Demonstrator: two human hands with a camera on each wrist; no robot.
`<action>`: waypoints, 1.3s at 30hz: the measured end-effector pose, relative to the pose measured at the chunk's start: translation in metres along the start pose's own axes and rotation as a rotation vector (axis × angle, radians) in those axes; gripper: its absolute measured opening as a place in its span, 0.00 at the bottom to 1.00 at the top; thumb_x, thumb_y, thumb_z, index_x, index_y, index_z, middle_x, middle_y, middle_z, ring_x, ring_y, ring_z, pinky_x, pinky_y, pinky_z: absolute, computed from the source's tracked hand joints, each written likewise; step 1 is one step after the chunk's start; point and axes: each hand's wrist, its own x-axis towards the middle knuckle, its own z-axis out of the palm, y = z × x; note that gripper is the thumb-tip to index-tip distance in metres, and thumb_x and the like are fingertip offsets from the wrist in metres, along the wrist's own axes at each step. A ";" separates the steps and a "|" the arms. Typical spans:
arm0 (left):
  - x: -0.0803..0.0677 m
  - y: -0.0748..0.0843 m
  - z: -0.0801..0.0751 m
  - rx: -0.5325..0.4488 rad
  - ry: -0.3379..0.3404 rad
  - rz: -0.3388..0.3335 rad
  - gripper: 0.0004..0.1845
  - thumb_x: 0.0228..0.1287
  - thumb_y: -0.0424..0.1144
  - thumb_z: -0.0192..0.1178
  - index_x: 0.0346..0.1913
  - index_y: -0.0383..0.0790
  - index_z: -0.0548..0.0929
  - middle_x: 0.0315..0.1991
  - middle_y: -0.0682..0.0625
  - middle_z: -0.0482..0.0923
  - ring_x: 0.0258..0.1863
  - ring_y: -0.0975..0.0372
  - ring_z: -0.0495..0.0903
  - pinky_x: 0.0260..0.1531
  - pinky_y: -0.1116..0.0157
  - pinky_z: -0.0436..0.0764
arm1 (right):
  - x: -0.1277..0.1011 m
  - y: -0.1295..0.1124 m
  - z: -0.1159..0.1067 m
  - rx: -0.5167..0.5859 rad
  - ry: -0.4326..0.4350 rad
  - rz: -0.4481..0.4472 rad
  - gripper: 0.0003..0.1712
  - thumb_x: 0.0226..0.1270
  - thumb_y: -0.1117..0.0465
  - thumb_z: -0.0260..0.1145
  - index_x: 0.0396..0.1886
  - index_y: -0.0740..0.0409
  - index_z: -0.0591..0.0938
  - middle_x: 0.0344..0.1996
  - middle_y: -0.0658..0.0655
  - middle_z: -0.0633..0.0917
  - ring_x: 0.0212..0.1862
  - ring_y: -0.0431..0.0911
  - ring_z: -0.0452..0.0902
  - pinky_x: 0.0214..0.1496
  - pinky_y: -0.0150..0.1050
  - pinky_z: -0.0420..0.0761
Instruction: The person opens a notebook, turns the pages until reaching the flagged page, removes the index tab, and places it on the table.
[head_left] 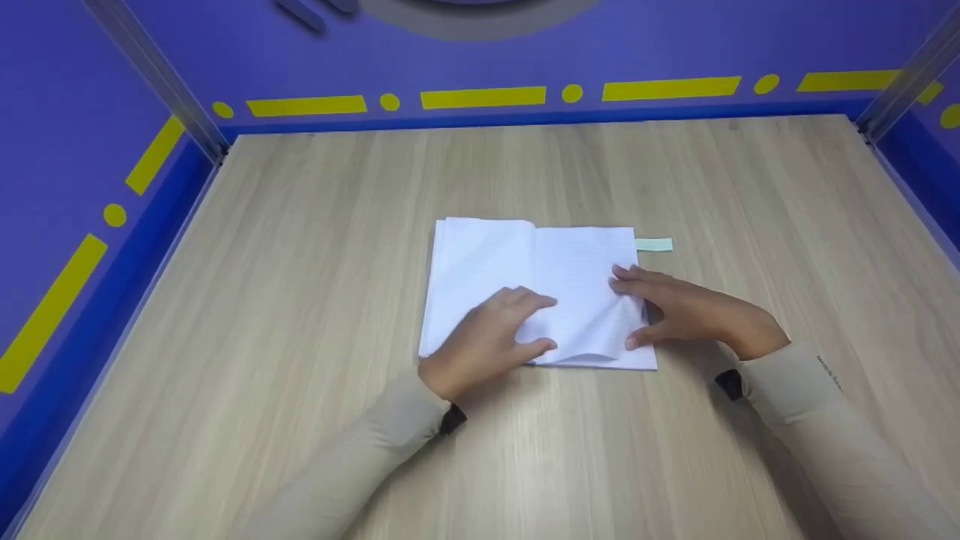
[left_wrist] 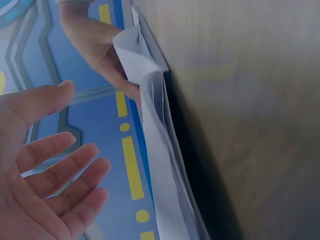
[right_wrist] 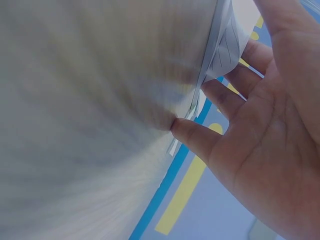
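wooden table [head_left: 300,300], blue yellow-marked walls [head_left: 480,67]

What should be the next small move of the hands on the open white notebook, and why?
Probably the right hand should carry the lifted page leftward across the spine. On the open white lined notebook, this page bulges up between thumb and fingers, not yet turned. The left hand rests on the left side near the spine and may need to lift so the page can land flat on the wooden table.
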 end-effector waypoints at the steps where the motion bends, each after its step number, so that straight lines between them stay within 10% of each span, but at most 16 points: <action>1: 0.002 0.003 0.002 0.011 -0.019 0.007 0.24 0.62 0.47 0.64 0.59 0.41 0.78 0.53 0.50 0.80 0.52 0.60 0.78 0.53 0.65 0.77 | 0.000 0.000 0.000 -0.005 0.000 0.000 0.51 0.54 0.44 0.72 0.72 0.60 0.62 0.75 0.61 0.55 0.76 0.60 0.44 0.73 0.60 0.51; 39: 0.030 0.022 0.033 -0.032 -0.251 -0.064 0.22 0.60 0.36 0.64 0.59 0.42 0.78 0.51 0.50 0.81 0.48 0.63 0.79 0.54 0.68 0.75 | -0.002 -0.002 0.001 -0.054 0.021 -0.029 0.51 0.54 0.41 0.71 0.72 0.61 0.63 0.75 0.62 0.56 0.75 0.61 0.47 0.73 0.59 0.54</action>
